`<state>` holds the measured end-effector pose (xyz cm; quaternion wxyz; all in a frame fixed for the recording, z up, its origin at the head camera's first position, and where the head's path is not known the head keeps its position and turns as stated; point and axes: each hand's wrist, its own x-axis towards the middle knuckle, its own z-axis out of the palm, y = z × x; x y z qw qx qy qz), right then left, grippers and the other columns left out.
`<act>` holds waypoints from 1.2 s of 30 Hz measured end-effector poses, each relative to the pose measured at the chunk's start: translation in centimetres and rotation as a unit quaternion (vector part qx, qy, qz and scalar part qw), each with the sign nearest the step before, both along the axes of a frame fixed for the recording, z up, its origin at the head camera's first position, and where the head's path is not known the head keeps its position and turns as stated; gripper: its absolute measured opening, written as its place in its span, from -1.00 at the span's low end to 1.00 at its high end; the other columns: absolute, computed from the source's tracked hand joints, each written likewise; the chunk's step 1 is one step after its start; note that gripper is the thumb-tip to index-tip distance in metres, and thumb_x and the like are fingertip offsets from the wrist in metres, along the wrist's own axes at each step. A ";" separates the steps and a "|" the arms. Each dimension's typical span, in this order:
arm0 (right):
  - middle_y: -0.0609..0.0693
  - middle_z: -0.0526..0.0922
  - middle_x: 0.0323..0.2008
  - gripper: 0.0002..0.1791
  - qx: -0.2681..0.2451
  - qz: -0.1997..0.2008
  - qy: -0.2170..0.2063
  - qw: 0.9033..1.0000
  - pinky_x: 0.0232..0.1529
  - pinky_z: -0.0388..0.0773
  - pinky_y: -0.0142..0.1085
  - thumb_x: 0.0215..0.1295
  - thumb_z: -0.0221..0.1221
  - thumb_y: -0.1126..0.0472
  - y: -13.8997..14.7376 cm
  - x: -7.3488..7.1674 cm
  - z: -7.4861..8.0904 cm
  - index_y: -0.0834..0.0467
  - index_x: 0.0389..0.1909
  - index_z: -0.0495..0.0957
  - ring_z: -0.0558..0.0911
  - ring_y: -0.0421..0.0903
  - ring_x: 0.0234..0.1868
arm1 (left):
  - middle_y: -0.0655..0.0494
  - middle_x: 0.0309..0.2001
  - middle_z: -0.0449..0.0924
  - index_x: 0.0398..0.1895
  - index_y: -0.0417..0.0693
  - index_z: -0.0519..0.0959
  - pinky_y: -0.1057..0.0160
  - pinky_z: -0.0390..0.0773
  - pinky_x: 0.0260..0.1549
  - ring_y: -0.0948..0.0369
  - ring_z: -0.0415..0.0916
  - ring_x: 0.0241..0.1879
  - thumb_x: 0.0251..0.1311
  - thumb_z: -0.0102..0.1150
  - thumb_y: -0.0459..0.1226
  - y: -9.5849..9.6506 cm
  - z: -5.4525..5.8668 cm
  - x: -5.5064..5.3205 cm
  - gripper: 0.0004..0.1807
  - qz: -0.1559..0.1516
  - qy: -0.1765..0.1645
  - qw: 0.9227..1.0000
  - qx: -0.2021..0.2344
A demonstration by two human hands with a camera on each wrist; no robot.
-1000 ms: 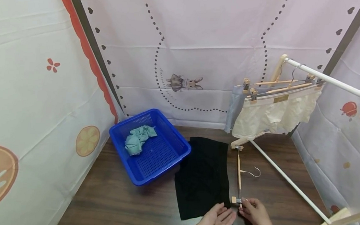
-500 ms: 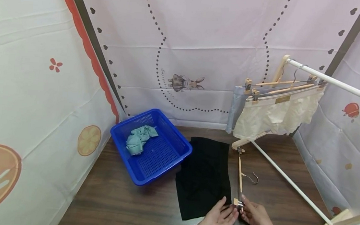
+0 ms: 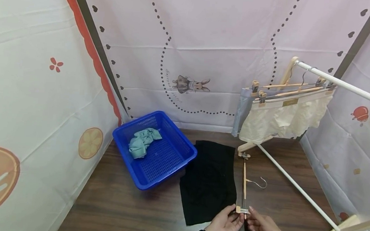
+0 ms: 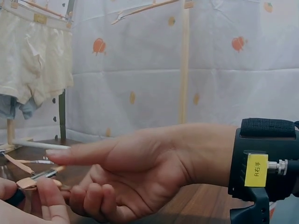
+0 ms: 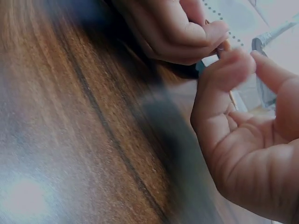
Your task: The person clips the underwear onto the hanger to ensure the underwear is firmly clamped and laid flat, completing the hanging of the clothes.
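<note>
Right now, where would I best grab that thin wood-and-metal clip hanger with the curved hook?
Probably the hanger's slim wooden bar, pinched from above: the curved wire hook juts right, flat black cloth lies left, and the left hand and right hand crowd the nearer metal clip.

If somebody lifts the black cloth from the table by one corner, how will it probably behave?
The black cloth would probably sag and fold, since it looks thin and shows no stiff frame. It seems likely to be light for its spread. Lying flat on the table, it should hardly roll or tip.
</note>
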<state>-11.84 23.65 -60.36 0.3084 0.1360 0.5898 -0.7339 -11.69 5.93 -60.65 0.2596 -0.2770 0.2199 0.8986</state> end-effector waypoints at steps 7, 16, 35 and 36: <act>-0.14 0.35 -0.60 -0.49 0.073 0.067 0.066 0.993 -0.55 0.30 -0.43 0.56 -0.05 -0.21 -0.9 -0.2 0.5 0.11 -0.43 0.42 0.33 -0.26 -0.61 | -0.07 -0.14 0.51 0.02 -0.36 0.39 0.45 0.57 -0.06 0.21 0.51 -0.17 0.46 0.06 -0.29 0.1 -0.1 -0.1 -0.74 0.000 0.000 1.000 -0.008; -0.17 0.23 -0.67 -0.53 0.177 0.019 0.109 0.978 -0.61 0.16 -0.48 0.59 -0.05 -0.08 -1.5 -0.6 0.9 0.11 -0.52 0.38 0.19 -0.27 -0.65 | -0.10 -0.13 0.52 0.14 -0.48 0.31 0.29 0.57 -0.02 0.14 0.51 -0.13 0.53 -0.08 -0.14 0.2 -0.9 0.1 -0.52 -0.001 0.008 0.997 -0.071; -0.07 0.34 -0.63 -0.56 0.362 0.012 0.238 0.901 -0.50 0.28 -0.31 0.60 0.01 0.05 -2.0 -1.2 2.6 0.18 -0.53 0.41 0.34 -0.14 -0.57 | 0.01 -0.26 0.65 -0.10 -0.23 0.42 0.27 0.55 -0.24 0.24 0.47 -0.35 0.38 0.14 -0.31 0.2 -1.4 0.7 -0.82 0.008 0.037 0.985 -0.167; -0.08 0.34 -0.64 -0.56 0.357 0.010 0.237 0.904 -0.50 0.28 -0.31 0.59 0.02 0.05 -2.0 -1.4 2.5 0.18 -0.54 0.42 0.33 -0.14 -0.58 | 0.02 -0.25 0.65 -0.11 -0.22 0.43 0.28 0.54 -0.24 0.25 0.46 -0.35 0.38 0.15 -0.30 0.1 -1.4 0.7 -0.82 0.009 0.038 0.986 -0.163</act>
